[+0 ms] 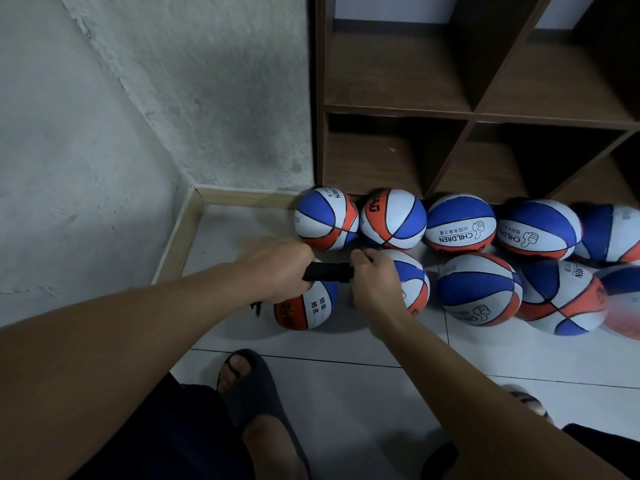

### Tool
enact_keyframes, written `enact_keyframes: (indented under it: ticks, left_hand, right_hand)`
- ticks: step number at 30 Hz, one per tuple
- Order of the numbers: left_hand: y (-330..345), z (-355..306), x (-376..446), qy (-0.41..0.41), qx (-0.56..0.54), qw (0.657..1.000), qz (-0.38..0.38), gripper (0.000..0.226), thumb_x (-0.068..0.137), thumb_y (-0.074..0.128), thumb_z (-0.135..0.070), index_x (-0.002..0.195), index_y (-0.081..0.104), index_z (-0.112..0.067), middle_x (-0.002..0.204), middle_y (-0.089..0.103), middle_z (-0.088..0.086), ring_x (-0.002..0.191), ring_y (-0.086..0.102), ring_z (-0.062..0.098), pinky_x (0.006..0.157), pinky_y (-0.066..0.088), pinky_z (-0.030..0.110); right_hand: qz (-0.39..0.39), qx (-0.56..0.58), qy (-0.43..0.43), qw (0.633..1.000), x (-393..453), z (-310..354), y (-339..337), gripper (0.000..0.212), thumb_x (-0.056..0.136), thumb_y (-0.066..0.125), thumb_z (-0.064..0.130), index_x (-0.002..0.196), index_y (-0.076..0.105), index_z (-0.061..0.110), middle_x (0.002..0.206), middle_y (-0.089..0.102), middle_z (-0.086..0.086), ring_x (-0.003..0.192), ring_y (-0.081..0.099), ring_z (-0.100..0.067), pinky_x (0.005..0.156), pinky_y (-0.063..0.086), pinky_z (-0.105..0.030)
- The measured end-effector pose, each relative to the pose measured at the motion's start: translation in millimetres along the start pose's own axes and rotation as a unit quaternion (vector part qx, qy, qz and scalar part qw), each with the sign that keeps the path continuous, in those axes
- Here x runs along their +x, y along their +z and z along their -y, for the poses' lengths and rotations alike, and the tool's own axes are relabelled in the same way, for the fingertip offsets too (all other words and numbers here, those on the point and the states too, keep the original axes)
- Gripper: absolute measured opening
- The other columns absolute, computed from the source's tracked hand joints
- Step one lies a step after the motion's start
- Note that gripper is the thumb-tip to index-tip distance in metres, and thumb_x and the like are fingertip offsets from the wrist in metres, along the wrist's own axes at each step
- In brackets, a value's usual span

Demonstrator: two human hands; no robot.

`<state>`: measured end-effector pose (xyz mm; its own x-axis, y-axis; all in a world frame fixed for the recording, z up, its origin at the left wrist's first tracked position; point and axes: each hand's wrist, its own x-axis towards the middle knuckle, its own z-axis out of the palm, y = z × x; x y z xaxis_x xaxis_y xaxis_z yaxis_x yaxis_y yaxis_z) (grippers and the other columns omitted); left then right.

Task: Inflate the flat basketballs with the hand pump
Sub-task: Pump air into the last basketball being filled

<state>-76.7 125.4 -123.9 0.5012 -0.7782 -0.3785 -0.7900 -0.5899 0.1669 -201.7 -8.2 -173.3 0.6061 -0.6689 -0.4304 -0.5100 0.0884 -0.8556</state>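
White tiled floor [346, 382] meets a rough grey plaster wall [138, 116]; a dark brown wooden cubby shelf [467, 109] stands behind two rows of blue, white and orange basketballs [479, 289]. The short black hand pump [329, 271] lies roughly level, long axis left to right, above the floor. The left hand [277, 268] grips its left end; the right hand [374, 278] pinches its right end, over a ball.

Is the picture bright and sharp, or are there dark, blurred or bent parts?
Head view: dim light overall; the shelf compartments lie in deep shadow; its straight boards bow from wide-angle distortion; the far-right basketball is blurred; the black pump shows little detail.
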Motion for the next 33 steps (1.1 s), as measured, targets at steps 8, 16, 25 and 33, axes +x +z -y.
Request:
enact_keyframes:
  ticks: [8,16,25,33]
  left_hand:
    - [3,10,3,0.006,0.029,1.0,-0.001,0.029,0.094,0.064,-0.037,0.07,0.057,-0.023,0.067,0.061,-0.002,0.059,0.061,0.02,0.055,0.049,0.033]
    - [-8,32,4,-0.04,-0.03,0.999,0.016,0.021,0.092,0.064,-0.039,0.076,0.063,-0.026,0.07,0.066,-0.003,0.062,0.065,0.017,0.06,0.053,0.037]
    - [-14,22,5,-0.033,-0.002,0.999,-0.001,0.028,0.096,0.066,-0.032,0.07,0.058,-0.024,0.069,0.061,-0.001,0.062,0.062,0.022,0.061,0.054,0.038]
    - [-22,0,3,0.002,0.046,0.998,-0.036,0.026,0.098,0.063,-0.029,0.074,0.057,-0.024,0.071,0.059,-0.003,0.06,0.055,0.015,0.051,0.034,0.03]
  right_hand:
    - [0.021,0.001,0.006,1.0,2,-5,0,0.032,0.106,0.052,0.035,0.092,0.061,0.008,0.069,0.052,-0.001,0.068,0.05,-0.022,0.065,0.046,-0.043]
    - [-0.052,0.013,0.039,0.998,31,8,-61,0.023,0.103,0.057,0.025,0.089,0.061,0.009,0.069,0.049,-0.005,0.062,0.042,-0.019,0.056,0.036,-0.033]
    - [-0.077,0.015,0.026,0.997,23,11,-55,0.02,0.096,0.051,0.022,0.077,0.049,0.016,0.065,0.038,-0.004,0.063,0.034,-0.022,0.058,0.032,-0.036]
    - [-0.017,0.023,-0.023,0.999,0,21,-21,0.031,0.108,0.047,0.027,0.081,0.052,0.011,0.05,0.038,0.014,0.048,0.034,-0.009,0.053,0.032,-0.032]
